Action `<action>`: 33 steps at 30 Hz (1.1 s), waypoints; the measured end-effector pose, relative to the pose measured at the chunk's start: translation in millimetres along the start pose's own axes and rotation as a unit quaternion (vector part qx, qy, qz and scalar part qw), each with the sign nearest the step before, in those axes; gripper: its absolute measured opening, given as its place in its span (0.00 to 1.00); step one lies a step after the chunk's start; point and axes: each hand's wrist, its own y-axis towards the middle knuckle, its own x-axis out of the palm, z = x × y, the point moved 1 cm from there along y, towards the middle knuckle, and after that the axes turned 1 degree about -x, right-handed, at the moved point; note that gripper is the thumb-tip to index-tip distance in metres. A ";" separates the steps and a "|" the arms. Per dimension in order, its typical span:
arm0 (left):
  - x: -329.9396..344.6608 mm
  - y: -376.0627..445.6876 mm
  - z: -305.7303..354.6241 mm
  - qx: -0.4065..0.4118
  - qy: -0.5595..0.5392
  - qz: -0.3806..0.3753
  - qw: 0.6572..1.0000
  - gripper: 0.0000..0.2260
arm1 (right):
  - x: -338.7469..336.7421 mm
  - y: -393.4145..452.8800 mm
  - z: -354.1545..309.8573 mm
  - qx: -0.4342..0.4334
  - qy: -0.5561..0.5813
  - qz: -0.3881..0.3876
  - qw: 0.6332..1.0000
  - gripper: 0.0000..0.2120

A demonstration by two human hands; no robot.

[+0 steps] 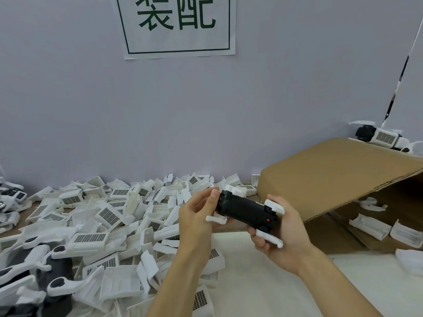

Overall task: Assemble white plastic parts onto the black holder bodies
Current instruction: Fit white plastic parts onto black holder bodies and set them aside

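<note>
While both hands are working above the worktop, one black holder body is lying level between them, close to the middle of the view.

Holder body: smooth matt black plastic, rounded and oblong, bearing a small red mark near its right end. Four white plastic arms are sticking out from it, two at each end.

Left hand: fingers curling round the holder's left end, thumb pressing on top.

Right hand: cupping and gripping the right end from below.

Loose white parts: hard glossy plastic, boxy shells, many with a dark gridded panel, lying heaped across the left of the worktop; too many to count.

Cardboard box: one, brown, corrugated edge showing, tipped on its side at right, with several white curved pieces lying inside.

Finished units: one sitting behind the box; a few more lying at lower left.

Wall: plain pale grey, carrying one paper sign with green characters.
</note>
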 end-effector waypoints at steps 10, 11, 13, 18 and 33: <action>2.6 3.5 3.3 -0.034 -0.093 0.008 0.995 0.11 | 3.3 7.7 4.1 -0.261 0.016 0.011 0.965 0.15; 3.8 2.3 4.2 -0.029 -0.077 0.008 0.997 0.12 | 2.5 7.9 4.5 -0.275 -0.010 0.017 0.961 0.16; 5.3 0.4 5.1 -0.016 -0.048 0.001 0.999 0.12 | 0.3 7.6 5.0 -0.293 -0.092 0.029 0.951 0.21; 4.5 1.8 3.0 -0.002 -0.020 0.037 0.999 0.08 | 3.8 4.8 5.6 -0.313 -0.211 0.013 0.926 0.22; -3.1 2.2 12.4 -0.060 -0.134 0.097 0.984 0.11 | 54.3 -16.7 3.2 -0.408 -0.744 0.110 0.518 0.36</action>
